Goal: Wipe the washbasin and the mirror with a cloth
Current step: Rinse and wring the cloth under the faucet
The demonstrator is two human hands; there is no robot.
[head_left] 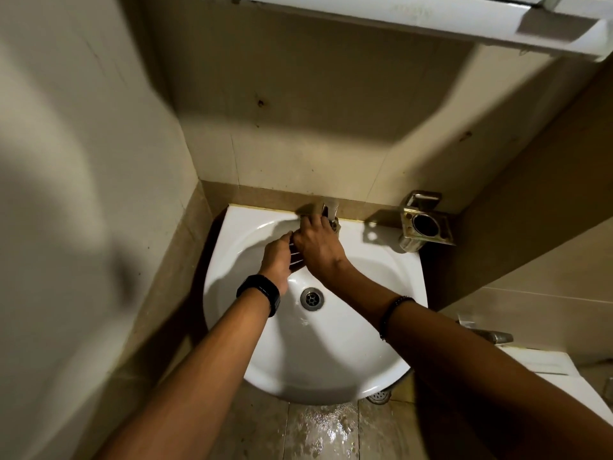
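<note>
both hands are at the back of the basin (331,370) under the tap (330,210), left hand (277,257) gripping the cloth (296,257), right hand (318,247) curled over it nearer the tap, grip unclear.

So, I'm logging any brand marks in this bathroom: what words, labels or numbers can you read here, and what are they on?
None can be read.
Washbasin: plain white, no mark visible.
Tap: blurred and partly hidden by the right hand.
Metal holder: no lettering visible.
Watch on the left wrist: dark, nothing legible.
</note>
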